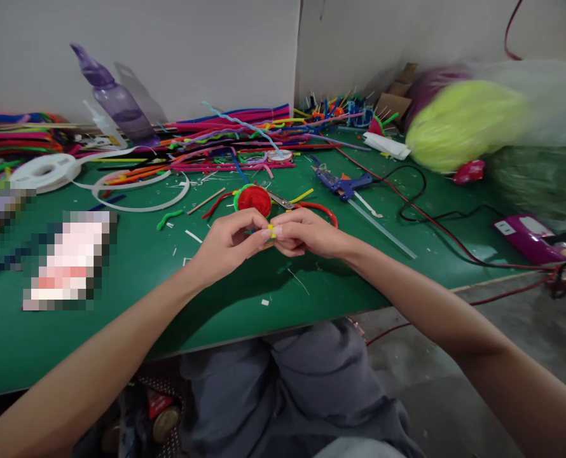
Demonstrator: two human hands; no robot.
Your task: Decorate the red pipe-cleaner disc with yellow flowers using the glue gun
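Left hand (233, 236) has fingertips pinching a tiny yellow piece (271, 231), inward of the table's (235, 296) near edge; right hand (309, 232) pinches it too. Probably light, soft, squashable, so I'd grip its ends gently.

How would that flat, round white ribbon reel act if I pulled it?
The reel probably feels light because it looks thin. Lying flat, it probably won't roll. Its loose white strip might bounce and trail, since it curls widely over the green table.
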